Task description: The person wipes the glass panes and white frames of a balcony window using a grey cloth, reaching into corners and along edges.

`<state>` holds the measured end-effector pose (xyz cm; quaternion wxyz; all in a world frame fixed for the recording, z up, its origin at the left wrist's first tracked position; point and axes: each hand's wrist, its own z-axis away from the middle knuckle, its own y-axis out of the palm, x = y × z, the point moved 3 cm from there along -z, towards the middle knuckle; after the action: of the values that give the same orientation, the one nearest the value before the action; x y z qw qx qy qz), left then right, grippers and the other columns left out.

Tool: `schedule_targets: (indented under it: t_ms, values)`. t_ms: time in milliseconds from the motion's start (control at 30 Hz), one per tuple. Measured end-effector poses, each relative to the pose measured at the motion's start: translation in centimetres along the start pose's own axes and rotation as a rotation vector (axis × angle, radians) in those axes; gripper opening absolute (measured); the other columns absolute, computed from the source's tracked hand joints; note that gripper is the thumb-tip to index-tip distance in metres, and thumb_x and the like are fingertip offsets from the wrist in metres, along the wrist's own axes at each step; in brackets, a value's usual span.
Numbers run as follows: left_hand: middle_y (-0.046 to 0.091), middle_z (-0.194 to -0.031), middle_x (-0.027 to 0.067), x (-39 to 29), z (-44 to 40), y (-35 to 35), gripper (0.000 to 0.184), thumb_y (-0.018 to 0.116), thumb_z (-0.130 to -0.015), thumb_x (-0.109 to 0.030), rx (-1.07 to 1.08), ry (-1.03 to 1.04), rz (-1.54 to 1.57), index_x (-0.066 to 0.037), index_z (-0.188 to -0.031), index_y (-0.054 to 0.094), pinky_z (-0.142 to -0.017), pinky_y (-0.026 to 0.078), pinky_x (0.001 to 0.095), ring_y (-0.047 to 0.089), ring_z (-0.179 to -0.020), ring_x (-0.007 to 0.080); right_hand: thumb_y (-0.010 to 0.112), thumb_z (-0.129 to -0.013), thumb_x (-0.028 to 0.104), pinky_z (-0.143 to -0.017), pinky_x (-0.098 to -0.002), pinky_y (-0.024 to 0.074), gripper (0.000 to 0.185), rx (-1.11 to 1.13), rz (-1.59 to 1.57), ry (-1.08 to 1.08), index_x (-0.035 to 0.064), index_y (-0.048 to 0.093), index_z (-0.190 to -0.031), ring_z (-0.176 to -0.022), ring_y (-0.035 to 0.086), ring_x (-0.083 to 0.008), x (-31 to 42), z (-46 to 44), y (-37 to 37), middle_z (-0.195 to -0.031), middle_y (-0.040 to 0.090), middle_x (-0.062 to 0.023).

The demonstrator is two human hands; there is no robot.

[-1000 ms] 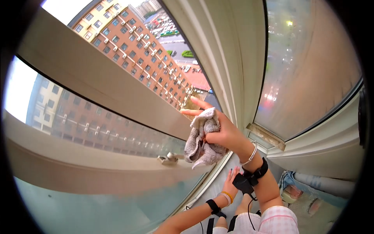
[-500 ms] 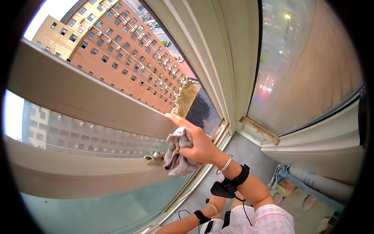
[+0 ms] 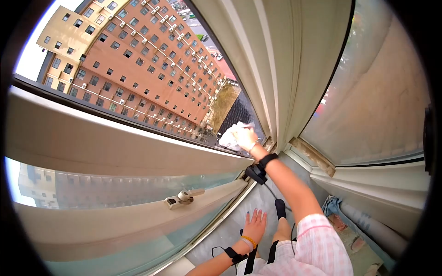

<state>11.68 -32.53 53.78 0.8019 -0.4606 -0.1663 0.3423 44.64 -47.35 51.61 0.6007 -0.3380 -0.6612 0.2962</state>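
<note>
Head view, viewed from my remote station. Relation noted: the cloth (image 3: 229, 140) lies at the fingers of the right hand (image 3: 247, 138), on the window side, roughly in line past the wrist. Fingers of that hand are bent around it in a grip; their exact placement is hard to read because cloth and fingertips are washed out by light.

Cloth position: at the low inner corner of the window, where the beige rail (image 3: 92, 138) runs in toward the upright frame (image 3: 278, 69). Whether the cloth presses on the rail or is just above it, I cannot tell. Shape: bunched, a crumpled end showing past the fingers; I can assign it no clear long axis. The right forearm reaches obliquely up from the pink-checked sleeve (image 3: 320, 244), so the wrist is on the room side and the cloth on the outer side, with a building (image 3: 152, 69) visible outside.

Left hand (image 3: 254, 230): open, fingers spread and directed toward the window, palm facing down as far as I can judge. It appears above the grey floor (image 3: 214, 239), holding nothing that I can see, well apart from the cloth. The window handle (image 3: 185, 198) is the nearer fitting on its window side. Of my two hands, the right is clearly nearer the cloth.
</note>
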Motion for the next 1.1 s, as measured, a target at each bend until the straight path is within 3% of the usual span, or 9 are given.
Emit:
schedule_targets:
  t_ms: [133,367,467,533,667,767,833,933,1100]
  values:
    - [0.044,-0.14,0.0142,1.1,2.0,3.0,0.051,0.045,-0.088,-0.019,0.038,-0.049,-0.008,-0.006,-0.137,0.04,-0.107,0.022,0.0586,0.033,-0.135,0.0325,0.058,-0.079,0.052,-0.058,-0.0407,0.0491,0.041,-0.098,0.129,0.07,0.0123,0.07,-0.08,-0.069,0.064,-0.028,1.6,-2.3,-2.2,-0.071,0.064,-0.011]
    - [0.048,-0.136,0.0125,1.9,2.8,2.9,0.047,0.044,-0.089,-0.018,-0.002,-0.076,-0.035,-0.008,-0.135,0.042,-0.106,0.025,0.0577,0.037,-0.132,0.0317,0.079,-0.067,0.021,-0.075,-0.0408,0.0517,0.04,-0.095,-0.372,-0.022,-0.0028,0.057,-0.091,-0.088,0.063,-0.0389,0.7,-5.6,-2.6,-0.085,0.064,-0.0237]
    - [0.049,-0.136,0.0125,1.9,1.9,2.8,0.047,0.044,-0.089,-0.017,-0.048,-0.081,-0.001,-0.007,-0.135,0.042,-0.105,0.026,0.0576,0.038,-0.132,0.0318,0.066,-0.079,0.013,-0.074,-0.042,0.052,0.023,-0.135,-0.375,-0.177,-0.005,0.059,-0.093,-0.084,0.063,-0.0402,1.6,-5.5,-2.4,-0.085,0.063,-0.0261]
    - [0.049,-0.136,0.0126,1.5,2.0,2.3,0.047,0.044,-0.089,-0.017,-0.075,-0.083,0.012,-0.007,-0.135,0.042,-0.105,0.026,0.0576,0.038,-0.132,0.0319,0.05,-0.086,0.008,-0.072,-0.0441,0.0527,0.028,0.347,0.091,-0.194,0.0,0.057,-0.112,-0.082,0.065,-0.0376,0.9,-5.1,-1.0,-0.085,0.065,-0.022]
    - [0.049,-0.135,0.0123,1.5,0.7,1.4,0.047,0.044,-0.089,-0.015,-0.066,-0.078,0.02,-0.006,-0.135,0.042,-0.106,0.027,0.0567,0.038,-0.132,0.0321,0.05,-0.087,0.011,-0.075,-0.0397,0.0524,0.029,-0.022,-0.493,-0.15,-0.0017,0.055,-0.112,-0.084,0.066,-0.0325,0.0,-4.8,0.1,-0.094,0.064,-0.0214]
    - [0.049,-0.136,0.0123,1.0,1.3,1.5,0.047,0.045,-0.088,-0.014,-0.04,-0.08,0.029,-0.005,-0.135,0.042,-0.106,0.027,0.0564,0.038,-0.132,0.0324,0.051,-0.085,0.012,-0.077,-0.0382,0.0521,0.027,0.319,-0.366,-0.086,-0.0004,0.058,-0.109,-0.083,0.067,-0.0303,-0.3,-3.5,-1.4,-0.085,0.064,-0.0218]
    - [0.049,-0.135,0.0123,1.3,0.8,1.7,0.047,0.046,-0.088,-0.014,-0.042,-0.066,0.011,-0.005,-0.134,0.042,-0.106,0.027,0.0563,0.038,-0.132,0.0325,0.053,-0.084,0.015,-0.075,-0.0398,0.0536,0.02,-0.346,-0.319,-0.096,0.003,0.067,-0.09,-0.083,0.066,-0.0333,-1.5,-2.7,-1.2,-0.086,0.065,-0.0236]
    - [0.048,-0.136,0.0126,0.5,1.9,2.2,0.048,0.046,-0.088,-0.013,-0.024,-0.079,0.08,-0.005,-0.135,0.042,-0.106,0.027,0.0564,0.037,-0.132,0.0329,0.055,-0.08,0.006,-0.073,-0.043,0.0536,0.014,0.292,0.169,-0.022,0.0035,0.066,-0.09,-0.085,0.066,-0.035,-2.1,-2.6,-0.3,-0.086,0.066,-0.0209]
    - [0.047,-0.137,0.0124,0.6,1.6,2.5,0.048,0.046,-0.088,-0.013,-0.012,-0.081,0.095,-0.005,-0.135,0.042,-0.106,0.027,0.0563,0.037,-0.132,0.0329,0.061,-0.077,-0.001,-0.045,-0.0334,0.0516,0.006,0.047,-0.481,0.111,-0.0049,0.063,-0.082,-0.046,0.064,-0.0215,-3.3,-3.2,1.3,-0.066,0.065,-0.0168]
